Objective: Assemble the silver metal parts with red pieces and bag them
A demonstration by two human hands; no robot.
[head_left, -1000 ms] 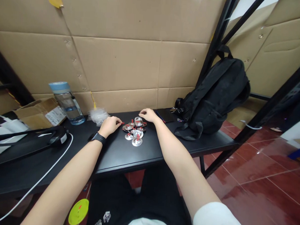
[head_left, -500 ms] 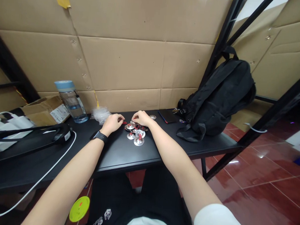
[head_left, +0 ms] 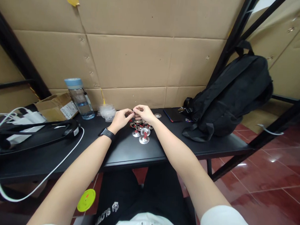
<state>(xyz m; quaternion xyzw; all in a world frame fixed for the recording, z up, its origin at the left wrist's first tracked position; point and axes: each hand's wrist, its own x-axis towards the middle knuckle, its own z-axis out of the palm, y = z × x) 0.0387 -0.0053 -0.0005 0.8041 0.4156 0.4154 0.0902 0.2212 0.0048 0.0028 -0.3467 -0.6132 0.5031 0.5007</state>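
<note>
Small silver finger cymbals (head_left: 144, 139) with red straps lie in a loose pile on the black table. Just behind the pile, my left hand (head_left: 122, 119), with a dark watch on its wrist, and my right hand (head_left: 143, 113) meet fingertip to fingertip. Both hands are closed in a pinch. Between them shows the thin dark edge of what looks like one finger cymbal (head_left: 133, 111), mostly hidden by the fingers. A bit of red strap is visible under my left fingers. Right of the pile, a single finger cymbal (head_left: 157, 115) lies apart.
Clear crumpled plastic (head_left: 107, 112), a water bottle (head_left: 79, 98), a cardboard box (head_left: 57, 107) and a white cable (head_left: 63, 158) are on the left. A dark flat notebook-like item (head_left: 173, 115), keys (head_left: 182, 109) and a black backpack (head_left: 230, 96) stand right. Cardboard (head_left: 132, 65) walls the back.
My right hand has lifted off the back of the pile and moved left to meet my left hand, which has also risen. The view has shifted slightly.
</note>
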